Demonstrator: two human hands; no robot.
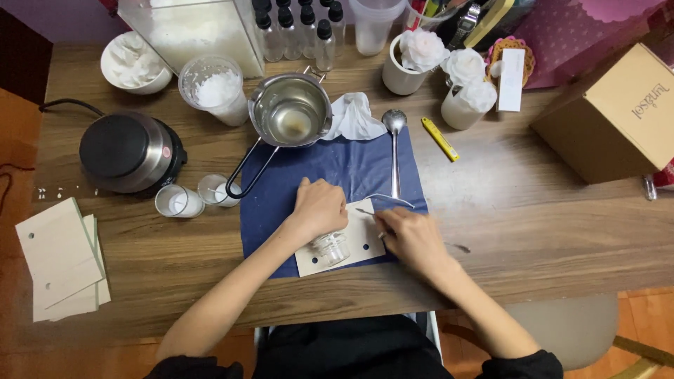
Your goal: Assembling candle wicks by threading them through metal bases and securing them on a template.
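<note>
We see even, soft overhead light, mild glare inside the steel melting pot [291, 111], faint shadows, slight softness toward the corners.

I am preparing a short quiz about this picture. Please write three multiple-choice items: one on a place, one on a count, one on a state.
1. Where does the small glass jar lie?
A. on the pale card on the blue cloth
B. on the hot plate
C. inside the cardboard box

2. How many small white candle cups stand beside the hot plate?
A. one
B. two
C. four

3. What is the state of the metal pouring pot?
A. upside down
B. upright, nearly empty
C. covered with a lid

Answers: 1 A, the jar rests on the card under the left hand. 2 B, two cups stand side by side. 3 B, its open top shows the shiny bottom.
</note>
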